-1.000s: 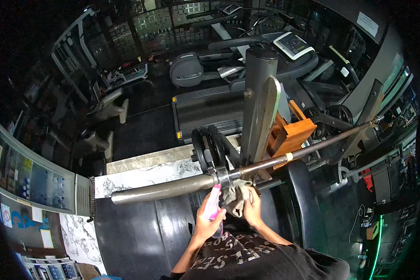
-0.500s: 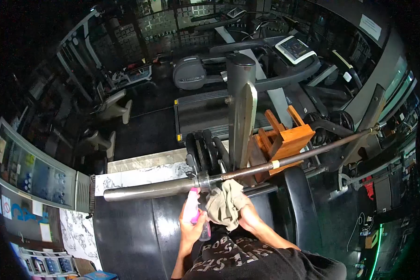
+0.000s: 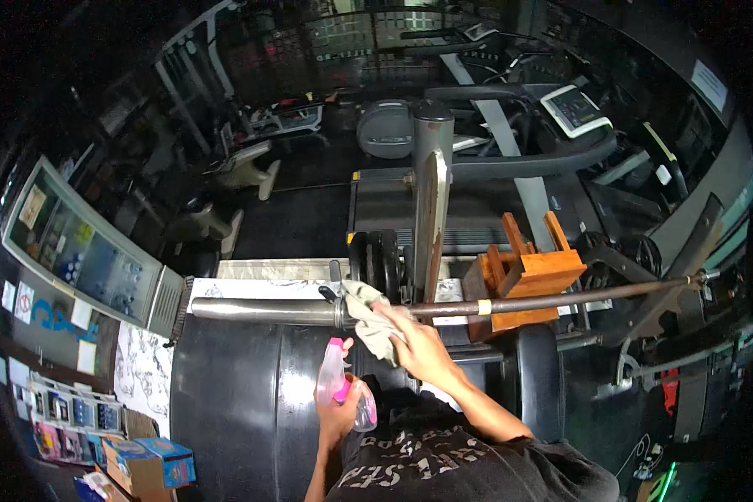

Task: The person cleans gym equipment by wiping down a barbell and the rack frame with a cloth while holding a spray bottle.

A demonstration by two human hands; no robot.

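My left hand (image 3: 339, 410) is wrapped round a spray bottle (image 3: 335, 378) with a pink and white head and a clear body, held just below the barbell. A crumpled pale cloth (image 3: 368, 325) is in my right hand (image 3: 418, 343), pressed over the inner end of the barbell's thick sleeve. The barbell (image 3: 560, 301) lies across the view, its shiny sleeve to the left and its brown shaft running right. Part of the collar is hidden under the cloth.
Behind the bar stand a metal upright (image 3: 431, 201), black weight plates (image 3: 375, 263) and an orange wooden stool (image 3: 531, 280). A black padded bench (image 3: 540, 376) is at my right. Farther back is a treadmill (image 3: 385, 205). A glass-door fridge (image 3: 84, 243) stands left.
My right hand has lifted the cloth up onto the barbell, from below it. The spray bottle now sits slightly lower, away from the sleeve. The view has shifted.
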